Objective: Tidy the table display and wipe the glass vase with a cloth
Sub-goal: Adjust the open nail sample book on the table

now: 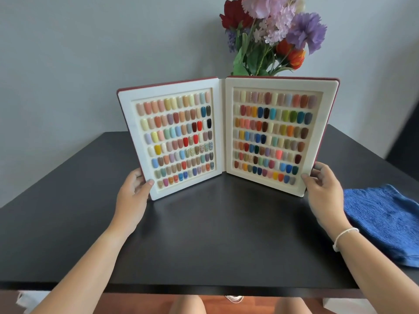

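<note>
While the display book (223, 134) is stood upright and opened toward the camera on the black counter (215, 234), it is gripped at both lower outer corners. Its left panel is held by the left hand (133, 192), with the thumb laid on the white inner frame and the fingers wrapped behind the dark red cover. Its right panel is held in the same manner by the right hand (323, 189), thumb on the front frame and fingers curled round the outer edge; a white bracelet (343, 236) is worn on that wrist. Each panel is fitted with a recessed tray in which rows of coloured nail samples are set, eight rows on the left and seven on the right. The two panels are joined at a central spine and angled slightly inward, their lower edges resting on the counter. A bunch of flowers (272, 35), red, lilac, purple and orange with green stems, is seen rising behind the right panel; the vase is hidden by the book. A blue cloth (385, 223) is laid crumpled on the counter near the right edge, just beside the right forearm and apart from the book. A plain grey wall (90, 53) is seen behind the counter.
</note>
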A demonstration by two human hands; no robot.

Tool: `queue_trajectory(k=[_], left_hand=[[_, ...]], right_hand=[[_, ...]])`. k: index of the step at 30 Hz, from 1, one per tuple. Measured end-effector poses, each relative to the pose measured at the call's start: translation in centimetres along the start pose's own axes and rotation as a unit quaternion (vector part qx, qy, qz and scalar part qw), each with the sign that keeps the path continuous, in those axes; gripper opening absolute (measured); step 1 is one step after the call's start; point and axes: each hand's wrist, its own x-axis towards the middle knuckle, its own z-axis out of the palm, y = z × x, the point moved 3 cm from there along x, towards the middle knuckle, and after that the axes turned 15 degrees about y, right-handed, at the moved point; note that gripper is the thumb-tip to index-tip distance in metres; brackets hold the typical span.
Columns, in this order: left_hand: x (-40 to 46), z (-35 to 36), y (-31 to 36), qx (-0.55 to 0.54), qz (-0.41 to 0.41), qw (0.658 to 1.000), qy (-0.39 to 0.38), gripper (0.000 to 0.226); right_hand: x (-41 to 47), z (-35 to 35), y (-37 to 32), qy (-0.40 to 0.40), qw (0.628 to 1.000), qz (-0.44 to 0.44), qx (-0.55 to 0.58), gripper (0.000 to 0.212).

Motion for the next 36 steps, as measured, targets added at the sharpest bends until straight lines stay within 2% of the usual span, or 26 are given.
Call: queue_trajectory(k=[11,27,36], left_hand=[[1.9,-1.6,-0.4,-0.033,-0.003,0.999,0.039,0.03],[11.3,-9.2,-3.6,-0.007,0.012,0.985,0.17,0.028],[18.1,-9.8,-6.0,0.021,0.012,0.977,0.211,0.027]], right_hand=[[-1.8,3.3,-1.3,-0.016,0.999,0.036,0.031,0.031],[-5.3,21.3,-3.7,-0.107,0.991,0.05,0.061,0.034],[-5.2,29.2,-4.3,-0.107,0.992,0.036,0.052,0.032]])
